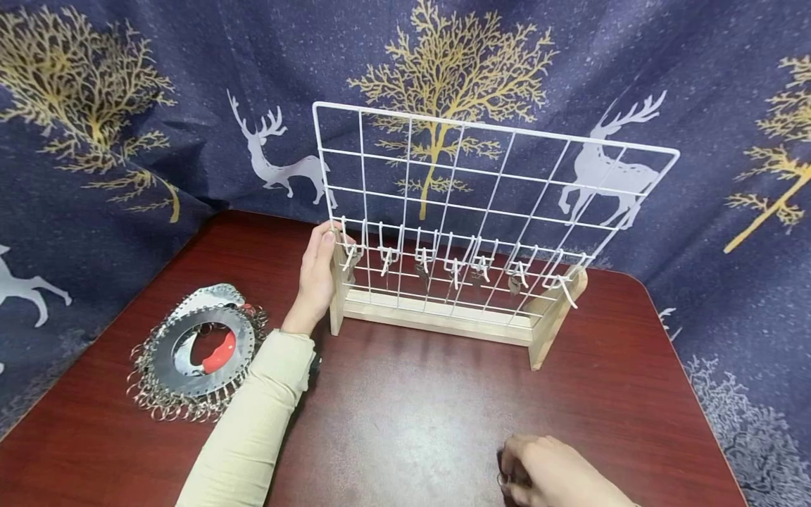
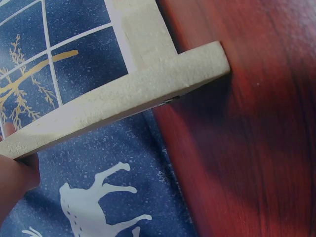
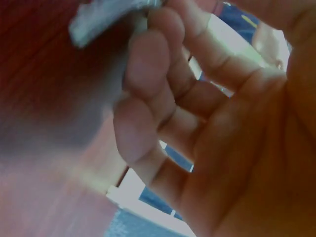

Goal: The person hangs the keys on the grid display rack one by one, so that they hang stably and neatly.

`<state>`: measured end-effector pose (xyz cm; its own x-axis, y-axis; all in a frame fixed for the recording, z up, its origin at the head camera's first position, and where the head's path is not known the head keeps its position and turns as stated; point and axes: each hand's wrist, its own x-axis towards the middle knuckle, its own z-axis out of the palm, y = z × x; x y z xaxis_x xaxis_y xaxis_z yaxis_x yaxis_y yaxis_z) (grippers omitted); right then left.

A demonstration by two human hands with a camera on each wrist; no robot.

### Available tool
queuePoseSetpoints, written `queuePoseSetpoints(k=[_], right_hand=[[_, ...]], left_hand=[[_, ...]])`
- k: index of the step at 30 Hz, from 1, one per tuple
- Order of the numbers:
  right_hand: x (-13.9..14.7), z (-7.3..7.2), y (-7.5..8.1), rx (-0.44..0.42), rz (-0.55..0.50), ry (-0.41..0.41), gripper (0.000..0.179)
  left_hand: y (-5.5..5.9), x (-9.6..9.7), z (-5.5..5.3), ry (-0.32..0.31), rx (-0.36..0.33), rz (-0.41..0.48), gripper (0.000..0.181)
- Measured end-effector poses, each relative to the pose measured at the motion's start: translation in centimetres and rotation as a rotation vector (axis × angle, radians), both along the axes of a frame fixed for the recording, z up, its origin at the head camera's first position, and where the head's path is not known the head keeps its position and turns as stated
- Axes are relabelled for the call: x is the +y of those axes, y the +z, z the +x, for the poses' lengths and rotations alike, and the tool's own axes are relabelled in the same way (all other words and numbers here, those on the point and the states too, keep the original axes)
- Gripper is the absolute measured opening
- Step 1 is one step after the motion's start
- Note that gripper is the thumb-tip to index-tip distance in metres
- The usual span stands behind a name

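Observation:
A white wire grid rack (image 1: 514,131) stands upright on a wooden base, with wooden side pieces at both ends. My left hand (image 1: 315,278) grips the upper part of its left wooden side piece (image 2: 148,81), fingers wrapped behind it. White hooks (image 1: 562,282) line the lower grid, and small metal keys (image 1: 514,284) hang from several of them. Low at the right front, my right hand (image 1: 557,472) curls its fingers and pinches what looks like a silvery key (image 3: 98,24). That key is blurred and partly hidden by the fingers; a small ring shows in the head view.
At the left of the dark red table (image 1: 405,429) lies a stack of flat round plates (image 1: 171,359) edged with many metal rings, with a red and white piece inside. A blue curtain (image 1: 209,155) with deer and trees hangs close behind the rack.

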<state>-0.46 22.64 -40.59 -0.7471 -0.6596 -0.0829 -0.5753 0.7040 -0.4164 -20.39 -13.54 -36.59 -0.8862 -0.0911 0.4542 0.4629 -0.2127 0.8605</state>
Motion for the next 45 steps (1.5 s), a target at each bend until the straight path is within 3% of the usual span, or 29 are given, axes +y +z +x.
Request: queuePoseSetpoints(k=[5,13,21,26,32,42,45], right_hand=[[-0.7,0.3,0.1,0.049,0.112,-0.056,0.021],[-1.0,0.2,0.0,0.11,0.113,-0.064,0.024],[-0.9,0.0,0.1,0.121,-0.035,-0.048,0.026],[-0.8,-0.2,0.1,0.12,-0.08,-0.04,0.024],[-0.8,-0.3,-0.1,0.197,-0.134,-0.033,0.025],[-1.2,-0.3,0.9,0.323,-0.189,-0.152,0.028],[-1.2,-0.6,1.4,0.32,-0.246,-0.217,0.028]], left_hand=[[0.1,0.0,-0.1,0.001,0.026,-0.007,0.025],[0.0,-0.1,-0.3,0.01,0.034,-0.014,0.026],[0.1,-0.1,-0.2,0.003,0.018,-0.006,0.026],[0.2,-0.1,-0.2,0.005,0.027,-0.023,0.036],[0.2,-0.1,-0.2,0.001,0.011,-0.024,0.039],[0.1,-0.1,0.0,-0.003,0.008,-0.021,0.038],[0.2,-0.1,0.0,0.003,-0.002,-0.021,0.035]])
